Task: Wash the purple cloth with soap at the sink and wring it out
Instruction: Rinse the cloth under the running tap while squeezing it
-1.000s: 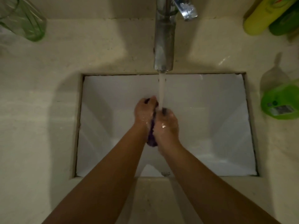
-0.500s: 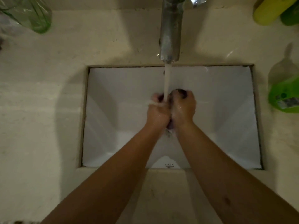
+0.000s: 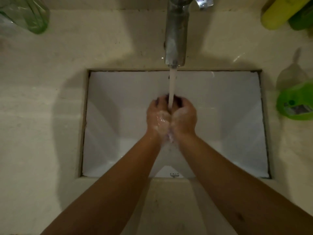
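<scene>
Both hands, left hand [image 3: 158, 118] and right hand [image 3: 183, 118], squeeze the purple cloth [image 3: 177, 101] together under the tap [image 3: 176, 33] water, over the sink [image 3: 118, 116].

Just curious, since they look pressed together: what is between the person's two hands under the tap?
In the head view, the left hand and right hand grip the bunched purple cloth, mostly hidden; the water stream falls between them.

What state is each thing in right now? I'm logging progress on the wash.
Faucet: running.
Purple cloth: bunched between both hands, under the stream.
Left hand: gripping cloth, soapy.
Right hand: gripping cloth, wet.
Sink: wet; whether water is pooling, cannot tell.
</scene>
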